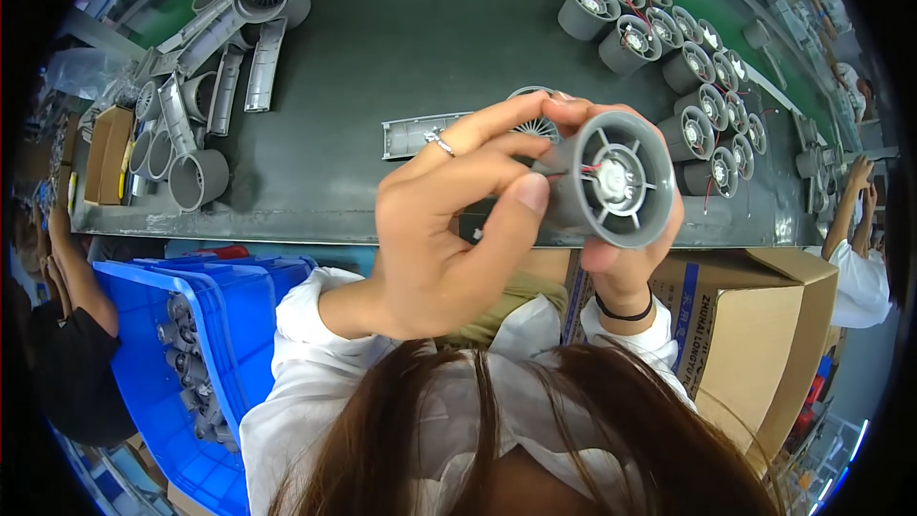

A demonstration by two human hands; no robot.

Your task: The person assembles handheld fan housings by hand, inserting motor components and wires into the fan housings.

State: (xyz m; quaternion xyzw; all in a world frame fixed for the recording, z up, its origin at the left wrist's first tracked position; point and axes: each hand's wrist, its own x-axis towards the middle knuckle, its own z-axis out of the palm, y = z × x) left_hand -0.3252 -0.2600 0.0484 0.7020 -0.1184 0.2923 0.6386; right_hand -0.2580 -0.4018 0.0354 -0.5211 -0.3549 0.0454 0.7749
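Observation:
My right hand is wrapped round a grey cylindrical fan housing, its open end with spokes and a silver round motor at the centre. From the motor, a thin red wire runs to the housing's left side. There the thumb and fingers of my left hand pinch it; the exact grip is partly hidden. Behind my hands, on the dark work surface, lie a long grey half-shell part and a grey finned round part, both partly covered.
Several grey housings with motors and red wires stand at the right of the dark table. Loose grey shells and tubes pile up at the left. Below the table edge are blue crates holding grey parts and an open cardboard box.

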